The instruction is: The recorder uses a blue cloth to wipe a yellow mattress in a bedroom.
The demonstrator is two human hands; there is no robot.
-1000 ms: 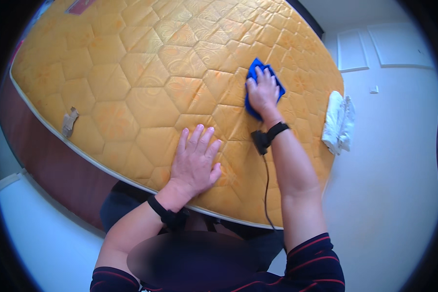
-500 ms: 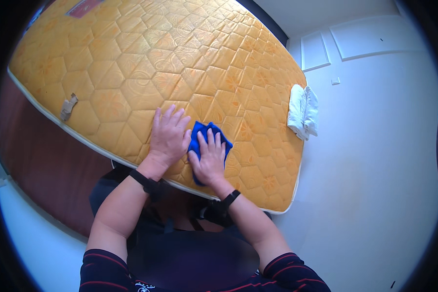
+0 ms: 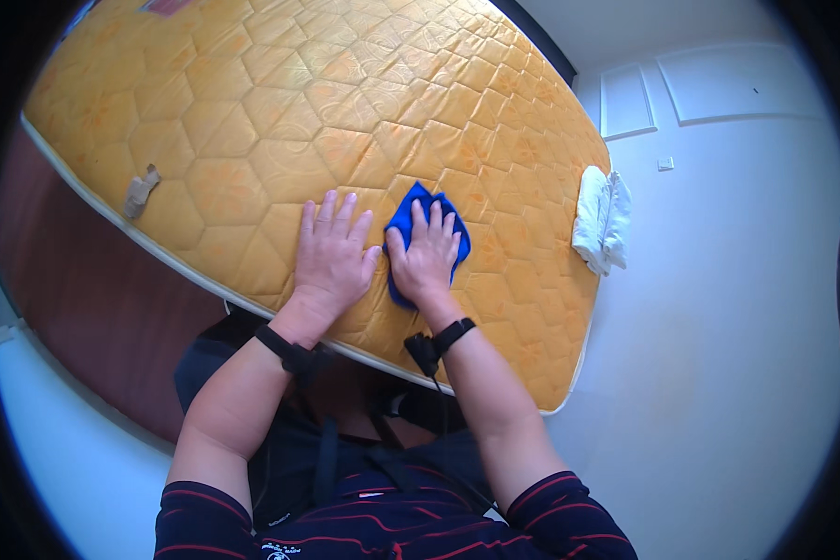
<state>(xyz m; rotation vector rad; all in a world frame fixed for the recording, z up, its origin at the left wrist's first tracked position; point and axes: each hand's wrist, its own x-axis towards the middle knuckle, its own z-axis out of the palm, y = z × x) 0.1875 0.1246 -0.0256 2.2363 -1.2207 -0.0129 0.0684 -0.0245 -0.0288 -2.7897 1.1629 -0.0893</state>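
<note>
A blue cloth (image 3: 404,214) is held flat against a yellow quilted mattress (image 3: 243,121) under the right hand (image 3: 427,259). The left hand (image 3: 333,266) is laid palm down just beside it, fingers (image 3: 326,211) slightly parted. A torn beige scrap (image 3: 141,193) is seen near the left edge; a white bundle (image 3: 589,219) is placed at the right edge. Black bands (image 3: 274,343) are worn on both wrists.

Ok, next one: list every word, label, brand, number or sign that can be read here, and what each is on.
None can be read clearly.
White emblem on the striped shirt, by the lower edge: too small to read.
Pale marks on dark clothing above it: too small.
Red patch on the yellow mattress, cut off by the top edge: no legible print.
</note>
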